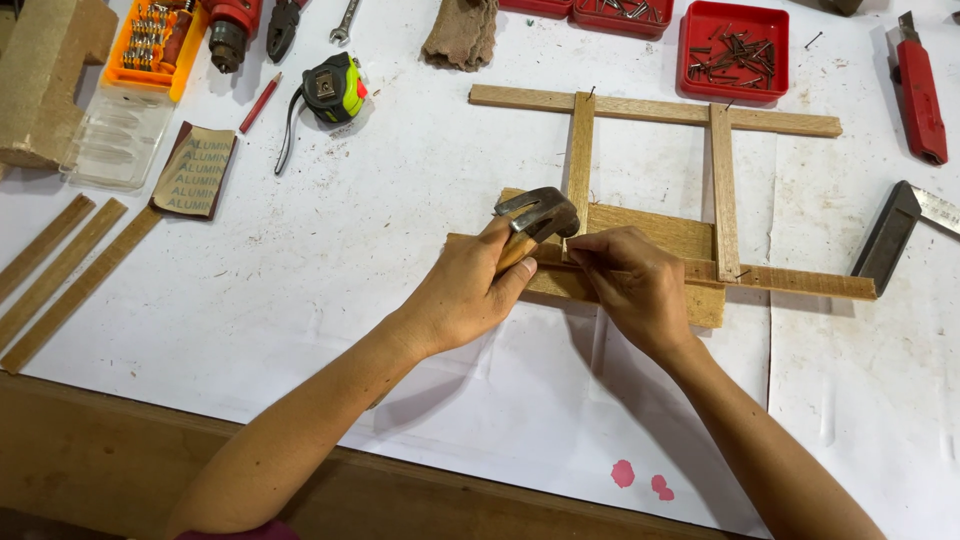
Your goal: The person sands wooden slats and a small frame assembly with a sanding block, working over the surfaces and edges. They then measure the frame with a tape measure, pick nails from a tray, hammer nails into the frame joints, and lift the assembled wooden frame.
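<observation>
Frame nailing: lower joint in work

Left hand [470, 290] grips hammer [535, 215] near head. Right hand [635, 285] pinches closed at slat joint, prob. on a nail (too small to tell). Wooden frame [720, 190] lies under both hands on tabletop [330, 270]; upper joints look fixed, lower rail pending.

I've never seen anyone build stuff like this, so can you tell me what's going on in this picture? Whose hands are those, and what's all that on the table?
The camera sits on the person's head and looks down, so these are their own two hands. The left hand grips a hammer close to its metal head. The right hand pinches something too small to see, right on a wooden frame made of thin strips. It lies on a white-covered table. Around it: a red tray of nails, a tape measure, a red pencil, sandpaper, loose wood strips and a red knife.
</observation>
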